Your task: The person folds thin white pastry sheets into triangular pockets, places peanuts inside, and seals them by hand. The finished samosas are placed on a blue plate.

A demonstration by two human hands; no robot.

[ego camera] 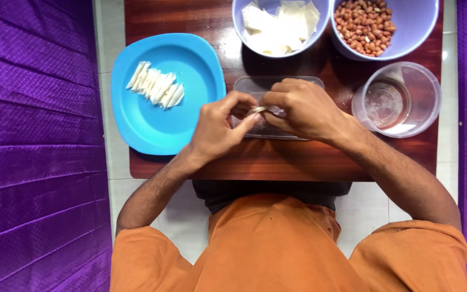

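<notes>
1. Both hands meet over the middle of the table: the left hand (220, 127) and the right hand (301, 108) pinch one small pale dough wrapper (259, 110) between thumbs and fingertips.
2. The left hand's fingers curl in, thumb and forefinger closed on the wrapper's left end; the right hand's fingers bend down over its right end, closed on it too.
3. The wrapper sits in the air between the two hands, just above a clear rectangular plastic lid (255, 84) lying flat on the table, partly hidden under the hands.
4. Left of the hands, a blue plate (152, 121) overhangs the table's left edge; on it a row of folded white rolls (155, 86) lies side by side, slanting.
5. Beyond the hands, at the far edge, a lavender bowl (239, 27) holds a heap of flat white wrapper squares (279, 24).
6. Just right of it, touching or nearly so, a second lavender bowl (417, 24) holds red-skinned peanuts (364, 24).
7. Right of the right wrist, a clear round container (398, 100) holds a little water.
8. All of it stands on a dark reddish wooden table (298, 162); purple quilted fabric (33, 146) lies on either side, and orange cloth (277, 249) covers the person's lap.
</notes>
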